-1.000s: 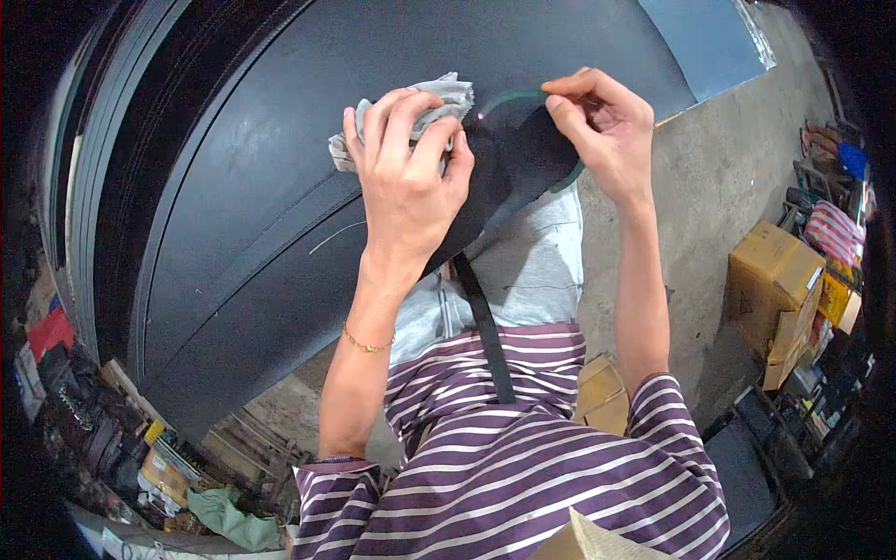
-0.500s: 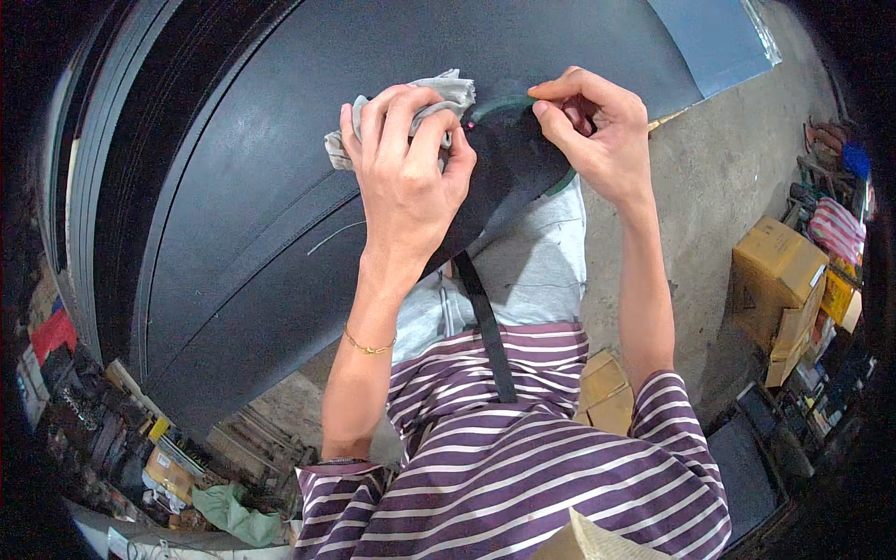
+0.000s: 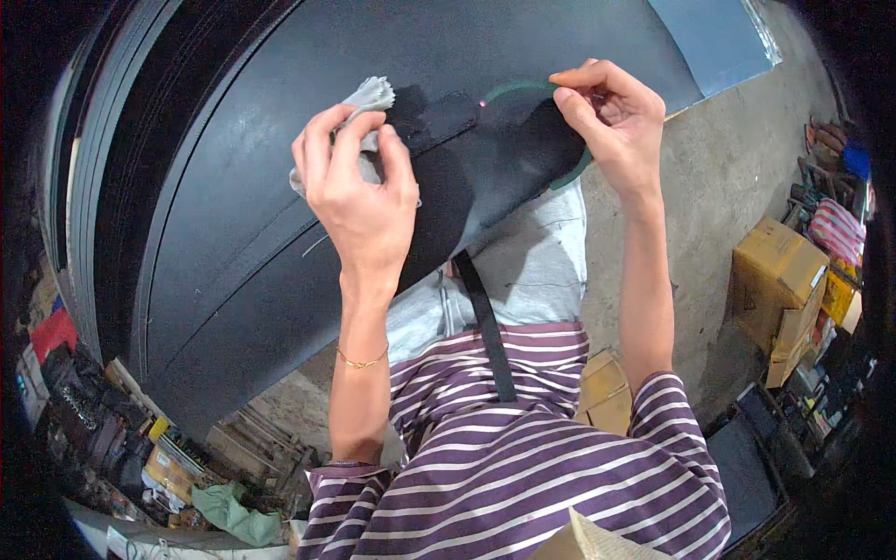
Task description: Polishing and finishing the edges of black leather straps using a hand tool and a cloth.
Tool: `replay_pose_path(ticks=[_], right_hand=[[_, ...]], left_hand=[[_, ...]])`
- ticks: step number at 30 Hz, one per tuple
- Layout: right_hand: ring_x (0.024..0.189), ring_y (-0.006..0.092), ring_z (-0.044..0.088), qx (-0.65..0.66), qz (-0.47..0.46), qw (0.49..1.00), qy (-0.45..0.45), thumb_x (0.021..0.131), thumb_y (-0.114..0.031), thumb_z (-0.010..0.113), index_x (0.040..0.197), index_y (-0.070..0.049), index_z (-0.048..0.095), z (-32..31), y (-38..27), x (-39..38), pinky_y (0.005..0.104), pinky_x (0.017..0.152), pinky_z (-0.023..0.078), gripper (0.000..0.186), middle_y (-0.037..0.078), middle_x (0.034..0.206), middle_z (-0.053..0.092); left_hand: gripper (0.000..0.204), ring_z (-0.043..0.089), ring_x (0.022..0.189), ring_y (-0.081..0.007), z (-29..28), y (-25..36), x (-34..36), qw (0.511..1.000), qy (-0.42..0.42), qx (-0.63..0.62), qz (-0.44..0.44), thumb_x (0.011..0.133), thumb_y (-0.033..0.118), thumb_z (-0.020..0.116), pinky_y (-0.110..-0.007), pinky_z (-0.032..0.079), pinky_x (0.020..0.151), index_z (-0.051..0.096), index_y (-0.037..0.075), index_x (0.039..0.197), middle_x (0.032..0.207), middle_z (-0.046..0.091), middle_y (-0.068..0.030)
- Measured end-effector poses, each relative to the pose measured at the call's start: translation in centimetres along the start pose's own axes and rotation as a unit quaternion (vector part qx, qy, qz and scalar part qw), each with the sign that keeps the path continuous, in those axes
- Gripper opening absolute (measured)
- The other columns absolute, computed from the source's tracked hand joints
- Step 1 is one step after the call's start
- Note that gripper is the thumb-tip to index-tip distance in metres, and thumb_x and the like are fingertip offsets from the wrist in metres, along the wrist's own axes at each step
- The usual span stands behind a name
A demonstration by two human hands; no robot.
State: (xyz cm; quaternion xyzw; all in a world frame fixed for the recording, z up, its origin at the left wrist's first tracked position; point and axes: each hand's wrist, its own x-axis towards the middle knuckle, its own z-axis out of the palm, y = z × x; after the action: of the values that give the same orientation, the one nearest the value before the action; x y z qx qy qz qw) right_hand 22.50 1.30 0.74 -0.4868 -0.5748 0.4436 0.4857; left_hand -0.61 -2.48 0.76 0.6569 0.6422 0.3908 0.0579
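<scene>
Bunched inside the curled fingers of my left hand (image 3: 359, 191) is a pale grey cloth (image 3: 371, 93), its ragged end sticking out past the fingertips. My right hand (image 3: 621, 126) pinches a thin green strip (image 3: 516, 88) between thumb and forefinger. From the pinch the strip curves left to a small pinkish tip over the dark sheet. More green shows below that hand, beside my leg. Under both hands spreads a large black sheet (image 3: 271, 140), smooth and leather-like, with thin lines across it. A short pale thread (image 3: 315, 245) lies on it near my left wrist.
Dark sheet edges (image 3: 89, 177) stand stacked at the left. A grey-blue panel (image 3: 714, 42) lies at the upper right. On the concrete floor (image 3: 705, 196) stand cardboard boxes (image 3: 775, 266), with clutter along the right. A green bag (image 3: 238, 513) and more clutter lie lower left.
My left hand has moved left and slightly down with the cloth, away from the strip's tip. My right hand has shifted a little right with the green strip, which now shows more.
</scene>
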Motion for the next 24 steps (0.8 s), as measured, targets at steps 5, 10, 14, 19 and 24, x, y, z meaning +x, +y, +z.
replay_pose_path(ticks=[5, 10, 14, 19, 24], right_hand=[[0.064, -0.0004, 0.048, -0.001, 0.000, 1.000, 0.003, 0.084, -0.002, 0.066, 0.091, 0.001, 0.069, 0.0, 0.1, 0.0, 0.0162, 0.056, 0.037, 0.008, -0.004, 0.073, 0.061], [0.062, -0.0007, 0.047, -0.027, 0.022, 0.999, -0.006, 0.084, -0.004, 0.067, 0.090, 0.001, 0.069, 0.4, -0.1, -0.4, 0.0162, 0.055, 0.036, 0.009, -0.005, 0.071, 0.060], [0.059, -0.0006, 0.044, -0.066, 0.006, 0.998, -0.016, 0.082, -0.004, 0.067, 0.090, 0.001, 0.070, 0.4, -0.3, -0.4, 0.0170, 0.053, 0.034, 0.010, -0.005, 0.068, 0.059], [0.059, -0.0004, 0.043, -0.118, -0.012, 0.992, -0.030, 0.082, -0.004, 0.067, 0.091, 0.001, 0.070, 0.6, -0.3, -0.3, 0.0171, 0.053, 0.034, 0.011, -0.005, 0.068, 0.060], [0.063, 0.0011, 0.049, -0.027, 0.034, 0.998, 0.045, 0.084, -0.003, 0.066, 0.094, 0.003, 0.069, -0.1, -1.1, -1.0, 0.0180, 0.055, 0.037, 0.011, -0.003, 0.073, 0.061]], left_hand=[[0.029, 0.054, 0.110, -0.0304, 0.5, 1.8, 0.3, 0.994, -0.068, 0.026, 0.080, 0.072, 0.006, 0.073, -0.041, 0.041, 0.094, 0.068, 0.005, 0.101, 0.114, 0.060, -0.0114], [0.030, 0.052, 0.115, -0.0305, 0.8, 0.6, 0.0, 0.994, -0.080, 0.019, 0.075, 0.075, 0.014, 0.071, -0.057, 0.033, 0.102, 0.067, 0.008, 0.103, 0.117, 0.057, -0.0101], [0.035, 0.055, 0.113, -0.0339, -0.6, -0.6, 0.0, 0.995, -0.081, -0.008, 0.063, 0.080, 0.010, 0.071, -0.043, 0.043, 0.096, 0.066, 0.005, 0.114, 0.121, 0.058, -0.0157], [0.033, 0.054, 0.112, -0.0328, -0.6, -1.2, -0.2, 0.992, -0.089, -0.002, 0.086, 0.080, 0.010, 0.070, -0.042, 0.043, 0.095, 0.066, 0.005, 0.113, 0.121, 0.058, -0.0150], [0.033, 0.054, 0.112, -0.0326, -0.6, -1.2, -0.2, 0.993, -0.082, -0.005, 0.081, 0.080, 0.010, 0.070, -0.042, 0.043, 0.095, 0.066, 0.005, 0.113, 0.121, 0.058, -0.0143]])
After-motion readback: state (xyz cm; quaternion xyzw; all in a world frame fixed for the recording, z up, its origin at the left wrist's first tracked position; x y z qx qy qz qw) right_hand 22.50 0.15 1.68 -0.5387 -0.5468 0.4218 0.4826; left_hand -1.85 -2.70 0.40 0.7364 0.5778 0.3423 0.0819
